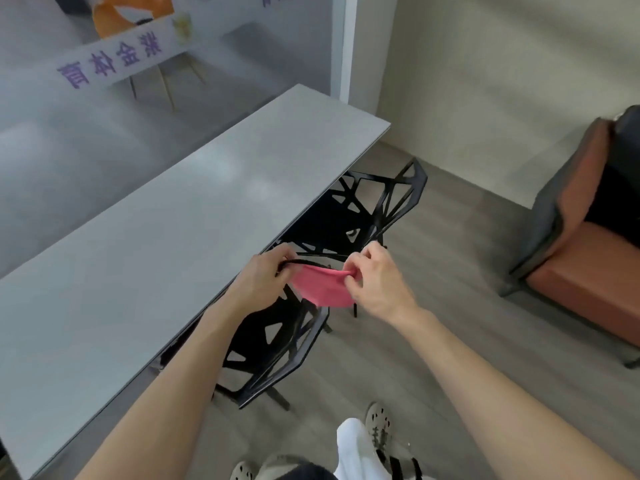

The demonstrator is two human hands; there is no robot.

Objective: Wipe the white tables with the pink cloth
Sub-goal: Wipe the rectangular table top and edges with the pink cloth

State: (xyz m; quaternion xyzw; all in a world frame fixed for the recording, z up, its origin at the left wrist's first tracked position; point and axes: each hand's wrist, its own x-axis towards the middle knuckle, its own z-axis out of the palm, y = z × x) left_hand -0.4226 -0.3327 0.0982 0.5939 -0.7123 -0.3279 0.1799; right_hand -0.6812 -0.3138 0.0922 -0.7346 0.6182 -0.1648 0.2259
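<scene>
Shoe and white trouser leg, bottom edge. Beyond them, the left hand and right hand each pinch one end of the cloth, held in the air over a black chair, just beside the table. Sofa, far right.

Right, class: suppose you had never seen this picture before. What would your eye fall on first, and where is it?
The pink cloth stands out first, stretched in the air between the left hand and the right hand near the middle of the view, above a black chair. Next come the long white table running along the left and an orange armchair at the right edge.
</scene>
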